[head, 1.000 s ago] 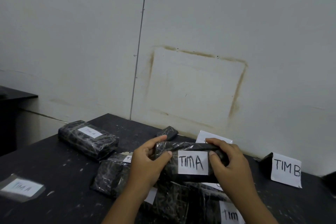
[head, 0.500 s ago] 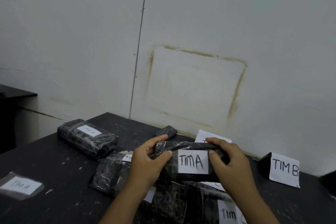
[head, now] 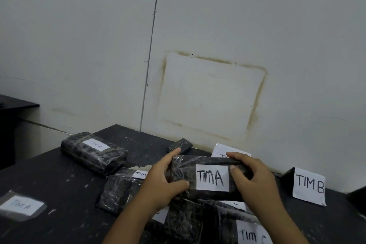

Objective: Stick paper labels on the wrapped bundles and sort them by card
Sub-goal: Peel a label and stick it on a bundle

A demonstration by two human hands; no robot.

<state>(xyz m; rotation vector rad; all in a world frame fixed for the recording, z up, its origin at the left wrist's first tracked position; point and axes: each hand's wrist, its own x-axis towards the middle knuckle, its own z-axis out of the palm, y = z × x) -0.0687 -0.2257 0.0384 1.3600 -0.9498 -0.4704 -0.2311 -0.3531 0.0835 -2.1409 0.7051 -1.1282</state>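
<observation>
Black wrapped bundle [head: 182, 170] raised over the pile [head: 118, 190], left hand [head: 158, 186] and right hand [head: 255, 180] each curled round an end; TIM A label [head: 213, 178] may peel off crinkled film, or bundle gets misfiled by TIM B card [head: 309, 186]

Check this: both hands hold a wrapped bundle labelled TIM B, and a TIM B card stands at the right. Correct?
No. The head view shows the label on the bundle reads TIM A, not TIM B. The left hand and right hand hold it; the TIM B card stands at the right.
</observation>
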